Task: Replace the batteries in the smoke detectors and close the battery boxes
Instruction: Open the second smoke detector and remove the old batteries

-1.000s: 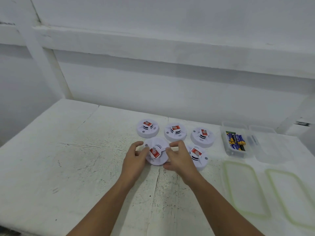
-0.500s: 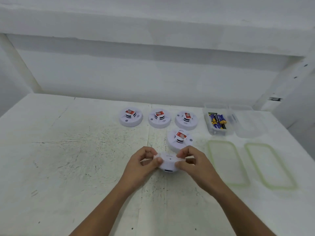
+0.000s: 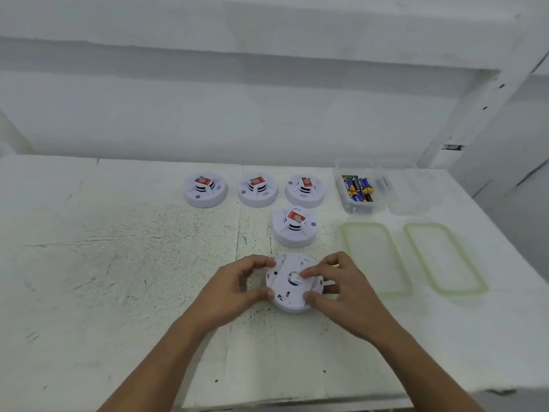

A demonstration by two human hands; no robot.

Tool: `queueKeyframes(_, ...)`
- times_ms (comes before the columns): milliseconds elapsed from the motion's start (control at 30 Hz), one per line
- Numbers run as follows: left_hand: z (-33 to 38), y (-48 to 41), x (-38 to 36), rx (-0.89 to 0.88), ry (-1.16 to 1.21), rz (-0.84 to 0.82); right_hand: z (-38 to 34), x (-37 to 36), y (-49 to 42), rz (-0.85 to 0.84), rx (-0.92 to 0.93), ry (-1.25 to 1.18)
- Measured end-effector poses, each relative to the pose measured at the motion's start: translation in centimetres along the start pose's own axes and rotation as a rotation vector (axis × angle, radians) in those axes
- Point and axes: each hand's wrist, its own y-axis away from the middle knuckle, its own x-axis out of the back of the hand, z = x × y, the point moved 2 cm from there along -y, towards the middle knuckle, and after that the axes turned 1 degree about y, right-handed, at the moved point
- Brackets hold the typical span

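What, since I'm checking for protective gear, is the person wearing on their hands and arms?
Nothing is worn. The left hand and right hand are bare: no gloves, rings or watch visible. Both forearms are bare too, with no sleeve in view.

Left table (image 3: 113, 263) open. Ahead: upright detector (image 3: 294, 227) close. Right: lid (image 3: 375, 258) just beside, battery box (image 3: 358, 188) beyond.

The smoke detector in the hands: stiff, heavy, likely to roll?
Probably stiff: the smoke detector shows no bending between the left hand and right hand. Likely light, as fingertips alone hold it. Its wide flat body should not roll.
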Motion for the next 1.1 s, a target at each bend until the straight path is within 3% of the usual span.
queueKeyframes(133,0.2,0.3,0.3,-0.029,-0.025,-0.003,0.1,-0.5,0.4,0.000,0.050,0.089)
queueKeyframes(433,0.7,1.2,-1.1,-0.110,-0.348,-0.114,-1.4,-2.2,-0.2,0.019,0.337,0.507)
queueKeyframes(767,0.6,0.3,-0.5,-0.092,-0.474,0.074,-3.2,-3.8,-1.5,-0.060,0.301,0.488)
queueKeyframes(1100,0.1,-0.5,-0.4,-0.103,-0.456,0.110,-2.9,-3.6,-2.4,-0.204,0.289,0.420)
